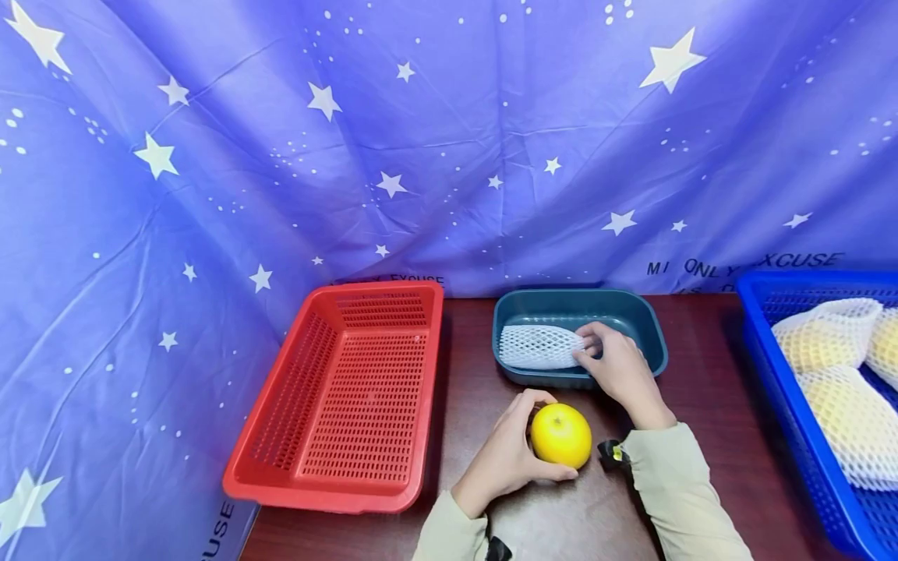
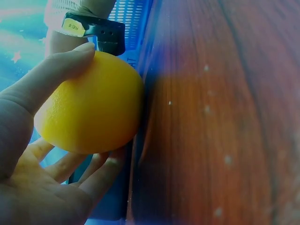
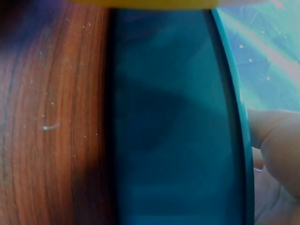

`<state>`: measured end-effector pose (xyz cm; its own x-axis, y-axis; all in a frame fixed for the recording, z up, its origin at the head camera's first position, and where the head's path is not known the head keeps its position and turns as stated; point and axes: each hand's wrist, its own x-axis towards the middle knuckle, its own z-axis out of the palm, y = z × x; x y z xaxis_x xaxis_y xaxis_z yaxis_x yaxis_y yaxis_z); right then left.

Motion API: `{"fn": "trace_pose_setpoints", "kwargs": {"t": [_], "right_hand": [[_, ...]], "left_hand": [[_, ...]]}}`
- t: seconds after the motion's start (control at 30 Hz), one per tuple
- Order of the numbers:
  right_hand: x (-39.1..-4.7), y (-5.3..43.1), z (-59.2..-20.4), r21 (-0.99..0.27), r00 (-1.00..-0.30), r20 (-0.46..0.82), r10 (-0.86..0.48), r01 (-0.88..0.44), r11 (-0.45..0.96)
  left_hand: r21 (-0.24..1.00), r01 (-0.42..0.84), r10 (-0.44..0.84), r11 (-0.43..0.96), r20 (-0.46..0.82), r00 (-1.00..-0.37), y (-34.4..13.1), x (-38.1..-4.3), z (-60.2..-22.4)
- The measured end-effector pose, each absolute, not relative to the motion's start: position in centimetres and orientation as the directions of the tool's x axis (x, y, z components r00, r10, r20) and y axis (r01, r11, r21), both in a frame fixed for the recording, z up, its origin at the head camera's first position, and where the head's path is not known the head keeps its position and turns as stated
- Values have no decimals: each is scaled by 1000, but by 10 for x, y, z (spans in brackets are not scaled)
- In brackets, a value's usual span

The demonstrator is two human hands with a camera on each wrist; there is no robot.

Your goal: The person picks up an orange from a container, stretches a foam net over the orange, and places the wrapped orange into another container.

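Note:
My left hand curls its thumb and fingers round a yellow citrus fruit, low over the table in front of the teal tub. In the left wrist view the thumb lies along one side of the fruit, with fingers on the opposite side. Inside the tub lies a white foam net sleeve, stretched out flat. The right hand reaches over the tub's near wall and pinches the sleeve's right end. In the right wrist view the tub's wall hides most of that hand.
A red slotted basket stands on the left with nothing in it. At the right edge a blue basket holds several yellow fruits in white foam nets. Behind the dark red wooden table hangs a blue star-patterned cloth.

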<state>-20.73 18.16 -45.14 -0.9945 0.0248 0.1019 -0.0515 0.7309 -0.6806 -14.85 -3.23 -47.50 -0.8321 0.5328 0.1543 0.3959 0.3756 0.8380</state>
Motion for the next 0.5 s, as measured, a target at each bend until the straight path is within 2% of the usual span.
{"fn": "trace_pose_setpoints", "kwargs": {"t": [0.13, 0.5], "right_hand": [[-204, 182, -449, -716, -990, 135, 36, -73, 695], [-187, 188, -442, -774, -932, 345, 114, -213, 597]], "left_hand": [[845, 386, 536, 371, 145, -832, -32, -147, -474], [844, 371, 543, 389, 115, -832, -33, -150, -473]]}}
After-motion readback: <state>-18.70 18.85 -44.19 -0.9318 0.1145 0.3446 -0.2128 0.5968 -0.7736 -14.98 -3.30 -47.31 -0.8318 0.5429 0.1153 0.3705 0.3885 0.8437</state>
